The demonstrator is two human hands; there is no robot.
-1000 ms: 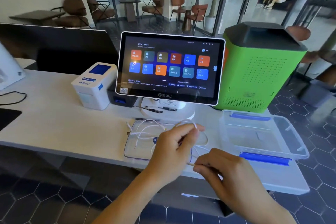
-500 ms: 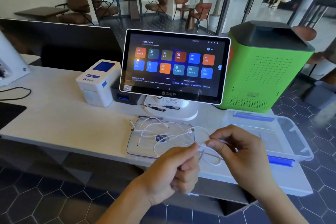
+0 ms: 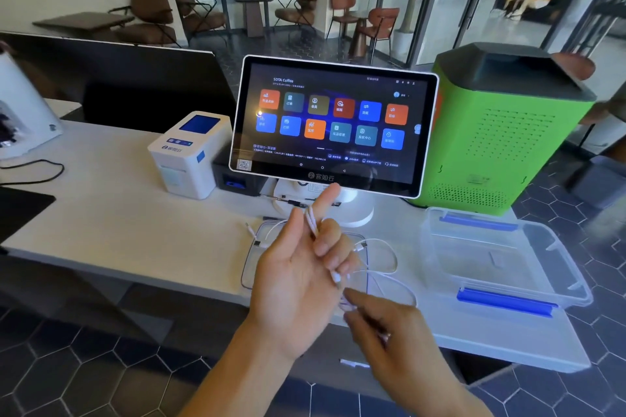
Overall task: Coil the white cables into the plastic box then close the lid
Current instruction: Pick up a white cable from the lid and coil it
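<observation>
My left hand [image 3: 298,281] is raised palm-up over the table's front edge, and a white cable [image 3: 389,252] runs across its fingers, passing between the index and middle finger. Lower and to the right, my right hand [image 3: 389,338] pinches the same cable just below the left hand. Loose loops of white cable trail down onto a flat clear lid [image 3: 252,254] on the table. The clear plastic box [image 3: 562,267] with blue latches stands open on the right, apart from both hands.
A touchscreen terminal [image 3: 333,125] on a white stand is right behind the hands. A white label printer [image 3: 189,152] sits at the left and a green machine [image 3: 508,132] at the right, behind the box. A black cord [image 3: 40,173] lies far left.
My left hand has lifted and turned palm-up with the cable laid across its fingers. My right hand has dropped from beside it to below it, still pinching the cable.
</observation>
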